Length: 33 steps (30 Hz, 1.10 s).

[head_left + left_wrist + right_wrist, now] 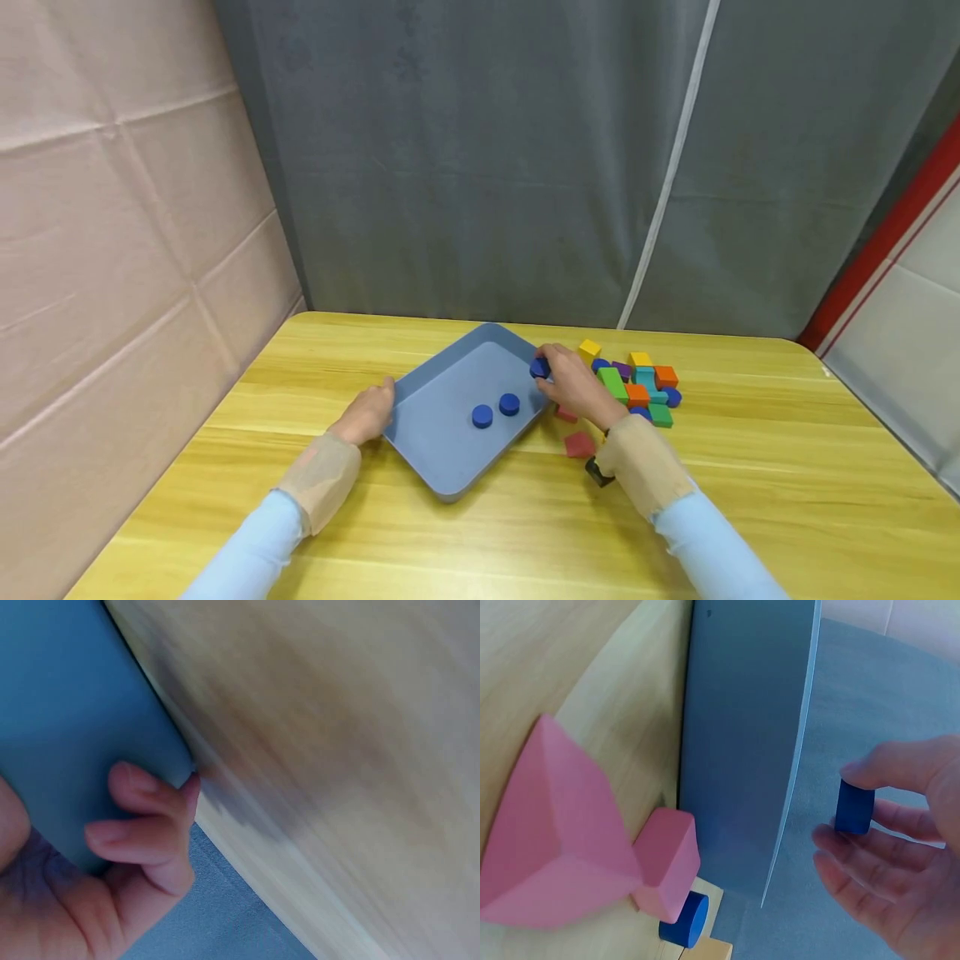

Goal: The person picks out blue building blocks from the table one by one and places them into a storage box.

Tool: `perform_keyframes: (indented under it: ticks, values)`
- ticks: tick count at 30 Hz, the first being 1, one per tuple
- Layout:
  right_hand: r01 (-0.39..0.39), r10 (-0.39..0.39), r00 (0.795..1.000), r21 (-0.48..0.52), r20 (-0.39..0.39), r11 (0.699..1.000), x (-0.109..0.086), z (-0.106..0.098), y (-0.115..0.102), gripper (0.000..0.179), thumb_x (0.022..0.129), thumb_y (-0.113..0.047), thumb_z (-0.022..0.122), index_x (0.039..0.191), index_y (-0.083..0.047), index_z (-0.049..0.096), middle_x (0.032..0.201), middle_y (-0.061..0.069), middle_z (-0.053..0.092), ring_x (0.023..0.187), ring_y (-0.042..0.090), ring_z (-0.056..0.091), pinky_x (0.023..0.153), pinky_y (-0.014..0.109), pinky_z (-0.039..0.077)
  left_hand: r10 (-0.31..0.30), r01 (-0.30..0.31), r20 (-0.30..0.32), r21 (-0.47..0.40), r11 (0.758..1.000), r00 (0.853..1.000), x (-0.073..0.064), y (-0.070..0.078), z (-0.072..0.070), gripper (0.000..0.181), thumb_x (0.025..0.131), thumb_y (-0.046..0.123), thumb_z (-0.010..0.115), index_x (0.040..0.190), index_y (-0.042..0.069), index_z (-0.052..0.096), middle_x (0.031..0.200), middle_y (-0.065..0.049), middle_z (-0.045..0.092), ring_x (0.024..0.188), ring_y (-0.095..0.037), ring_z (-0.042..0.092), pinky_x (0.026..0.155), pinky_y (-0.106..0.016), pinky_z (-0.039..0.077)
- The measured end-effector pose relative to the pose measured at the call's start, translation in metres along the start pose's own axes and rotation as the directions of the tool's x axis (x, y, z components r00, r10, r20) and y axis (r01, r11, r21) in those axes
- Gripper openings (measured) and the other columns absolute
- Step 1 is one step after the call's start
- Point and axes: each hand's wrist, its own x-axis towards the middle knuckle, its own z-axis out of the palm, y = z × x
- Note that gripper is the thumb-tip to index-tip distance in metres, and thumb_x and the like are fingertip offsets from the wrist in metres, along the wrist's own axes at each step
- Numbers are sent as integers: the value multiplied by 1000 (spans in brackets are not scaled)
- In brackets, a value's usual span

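The blue disc (854,807) is a short, smooth cylinder with flat faces, held up beside the tray's rim on the side nearest the loose blocks. Your right hand (576,385) pinches it between thumb and fingertips, closed only to the disc's width. The pictures don't settle whether it is wholly past the rim, so carry it well inside before you lower it. Set a flat face down and ease your fingers apart close to the floor; a curved edge would probably roll.

The grey-blue tray (446,462) looks like matte moulded plastic, with raised walls and rounded corners, and sits askew to you. On its floor lie a left blue disc (482,416) and a right blue disc (509,404), flat and just apart; leave them room. Your left hand (369,413) grips the opposite edge, fingers curled against the wall; keep that hold light so the tray stays level.

Mind your right wrist near the faceted pink block (559,832) and the pink rectangular block (666,862), both smooth and matte. Farther right are a flat light-green block (612,385), a teal arch-like block (645,379) and an orange block (666,377), crowded together on the glossy, wood-grained tabletop (765,475). Behind hangs a grey curtain (465,167), softly creased.
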Motion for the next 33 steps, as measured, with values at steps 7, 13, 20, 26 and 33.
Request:
perform_keyframes:
  ticks: [7, 13, 20, 26, 33]
  values:
    - [-20, 20, 1000, 8, 14, 1000, 8, 5, -6, 35, 78, -8, 65, 110, 2, 54, 102, 16, 57, 87, 25, 56, 78, 36, 51, 4, -4, -2, 2, 1000, 1000, -1, 0, -1, 42, 76, -9, 52, 114, -15, 37, 88, -31, 56, 80, -35, 58, 69, -42, 51]
    - [-5, 5, 1000, 1, 14, 1000, 16, 11, -8, 35, 77, -4, 65, 110, 4, 55, 103, 16, 58, 88, 25, 57, 80, 36, 50, -4, 4, -5, 0, 1000, 1000, -2, 1, -3, 41, 76, -9, 53, 114, -14, 37, 88, -30, 56, 80, -34, 57, 68, -41, 50]
    - [-40, 40, 998, -1, 53, 999, 21, 19, -8, 36, 77, -3, 65, 111, 5, 56, 103, 17, 59, 87, 24, 56, 80, 36, 51, 6, -6, 3, -1, 1000, 1000, -4, 0, 0, 45, 76, -9, 53, 117, -16, 36, 91, -31, 55, 84, -36, 57, 71, -42, 50]
    - [-26, 28, 998, -38, 61, 999, 21, 26, -5, 34, 76, -5, 67, 107, 5, 56, 102, 19, 58, 88, 26, 57, 81, 37, 50, 4, -4, 1, -2, 1000, 1000, -5, 1, 2, 44, 77, -8, 54, 117, -15, 36, 92, -31, 56, 83, -36, 58, 71, -42, 51]
    - [-67, 74, 990, -60, 119, 996, 23, 30, -3, 35, 78, -6, 65, 110, 2, 56, 105, 17, 58, 91, 25, 56, 85, 39, 48, -13, 13, 5, 0, 1000, 1000, -5, 3, 0, 45, 78, -8, 55, 118, -15, 36, 94, -32, 55, 85, -37, 57, 73, -43, 50]
